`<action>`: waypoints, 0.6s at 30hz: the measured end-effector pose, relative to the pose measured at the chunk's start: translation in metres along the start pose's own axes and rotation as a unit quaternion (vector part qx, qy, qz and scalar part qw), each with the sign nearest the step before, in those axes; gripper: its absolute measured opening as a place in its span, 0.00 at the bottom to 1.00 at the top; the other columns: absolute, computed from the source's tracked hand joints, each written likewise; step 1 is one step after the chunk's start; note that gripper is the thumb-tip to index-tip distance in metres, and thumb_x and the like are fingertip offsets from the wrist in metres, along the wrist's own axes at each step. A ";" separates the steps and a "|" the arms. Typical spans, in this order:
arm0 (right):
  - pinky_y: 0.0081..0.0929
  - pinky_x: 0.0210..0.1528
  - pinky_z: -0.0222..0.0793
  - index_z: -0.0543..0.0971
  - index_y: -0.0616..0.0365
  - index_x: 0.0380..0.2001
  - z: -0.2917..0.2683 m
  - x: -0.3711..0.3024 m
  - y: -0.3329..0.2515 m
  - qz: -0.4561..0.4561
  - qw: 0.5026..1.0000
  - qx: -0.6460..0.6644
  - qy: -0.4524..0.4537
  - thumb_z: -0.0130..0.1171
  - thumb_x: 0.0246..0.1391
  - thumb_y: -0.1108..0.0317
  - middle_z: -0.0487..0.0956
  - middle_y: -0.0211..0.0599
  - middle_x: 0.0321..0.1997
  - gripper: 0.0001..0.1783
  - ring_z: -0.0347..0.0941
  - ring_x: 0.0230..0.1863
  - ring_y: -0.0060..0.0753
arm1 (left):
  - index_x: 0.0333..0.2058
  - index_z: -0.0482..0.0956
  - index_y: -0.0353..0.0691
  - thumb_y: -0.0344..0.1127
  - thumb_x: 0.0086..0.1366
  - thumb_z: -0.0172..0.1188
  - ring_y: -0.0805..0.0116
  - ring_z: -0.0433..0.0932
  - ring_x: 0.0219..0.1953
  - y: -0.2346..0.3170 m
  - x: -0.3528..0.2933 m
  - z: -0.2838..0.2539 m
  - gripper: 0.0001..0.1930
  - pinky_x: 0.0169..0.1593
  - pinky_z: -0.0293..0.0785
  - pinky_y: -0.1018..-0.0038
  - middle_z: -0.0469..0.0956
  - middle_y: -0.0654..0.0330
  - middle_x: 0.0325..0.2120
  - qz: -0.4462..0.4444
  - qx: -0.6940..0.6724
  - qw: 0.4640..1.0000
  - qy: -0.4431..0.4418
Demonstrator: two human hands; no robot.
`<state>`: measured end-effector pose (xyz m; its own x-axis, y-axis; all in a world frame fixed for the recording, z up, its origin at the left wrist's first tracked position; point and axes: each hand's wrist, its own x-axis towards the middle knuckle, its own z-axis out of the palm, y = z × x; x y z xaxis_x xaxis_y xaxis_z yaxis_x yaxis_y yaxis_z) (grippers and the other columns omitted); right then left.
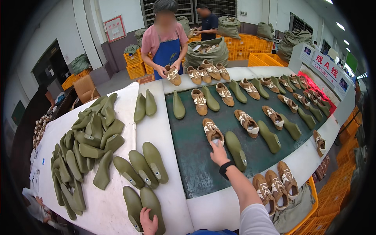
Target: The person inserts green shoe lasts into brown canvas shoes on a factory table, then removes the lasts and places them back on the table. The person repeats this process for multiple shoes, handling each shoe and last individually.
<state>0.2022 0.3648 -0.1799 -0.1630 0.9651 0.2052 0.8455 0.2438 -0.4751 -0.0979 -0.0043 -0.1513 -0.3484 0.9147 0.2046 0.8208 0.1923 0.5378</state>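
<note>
My right hand (pixel 219 154) reaches over the dark green belt, its fingers closed on the heel end of a brown sneaker (pixel 210 128) with white stripes. Beside that sneaker lies an olive-green shoe last (pixel 235 150). At the lower edge, my left hand (pixel 149 222) has its fingers curled over another olive shoe last (pixel 154 205) on the white tabletop. A second shoe last (pixel 132 205) lies against it on the left. Three more lasts (pixel 141 166) sit just beyond them in a row.
A heap of lasts (pixel 88 137) covers the left table. Sneakers paired with lasts line the belt (pixel 188 156). Three sneakers (pixel 276 188) stand at the near right edge, above a yellow crate (pixel 313 196). Across the table a person in a blue apron (pixel 166 55) holds a sneaker (pixel 172 75).
</note>
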 end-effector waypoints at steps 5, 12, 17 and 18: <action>0.39 0.44 0.70 0.76 0.57 0.42 -0.004 -0.109 -0.060 -0.153 0.944 0.223 -0.188 0.56 0.47 0.68 0.78 0.47 0.39 0.16 0.74 0.41 0.48 | 0.56 0.57 0.33 0.25 0.49 0.59 0.57 0.62 0.56 -0.011 0.003 0.006 0.34 0.57 0.63 0.67 0.63 0.49 0.54 -0.274 -0.296 0.913 -0.067; 0.37 0.62 0.56 0.50 0.58 0.65 -0.011 -0.253 -0.137 -0.263 0.805 0.295 -0.442 0.58 0.53 0.51 0.63 0.56 0.60 0.44 0.60 0.61 0.52 | 0.67 0.29 0.48 0.39 0.63 0.58 0.64 0.46 0.66 0.037 -0.004 -0.005 0.47 0.62 0.55 0.60 0.29 0.65 0.67 -0.332 -0.462 0.755 -0.327; 0.42 0.54 0.64 0.58 0.57 0.60 -0.030 -0.279 -0.120 -0.141 0.930 0.270 -0.206 0.56 0.48 0.73 0.65 0.57 0.54 0.34 0.64 0.53 0.60 | 0.66 0.42 0.45 0.41 0.64 0.56 0.64 0.55 0.64 0.065 -0.006 0.005 0.39 0.62 0.58 0.68 0.46 0.58 0.66 -0.121 -0.373 0.778 -0.491; 0.42 0.54 0.64 0.58 0.57 0.60 -0.033 -0.280 -0.114 -0.142 0.937 0.256 -0.189 0.56 0.48 0.73 0.65 0.58 0.54 0.34 0.64 0.53 0.60 | 0.65 0.47 0.43 0.40 0.64 0.57 0.65 0.58 0.62 0.064 -0.004 0.006 0.36 0.61 0.59 0.69 0.52 0.57 0.63 -0.110 -0.374 0.786 -0.479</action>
<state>0.1684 0.0636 -0.1548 -0.5945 0.7959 0.1146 0.4009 0.4170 -0.8157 -0.0410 0.0068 -0.1222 0.3502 0.8056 -0.4778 0.1670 0.4483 0.8782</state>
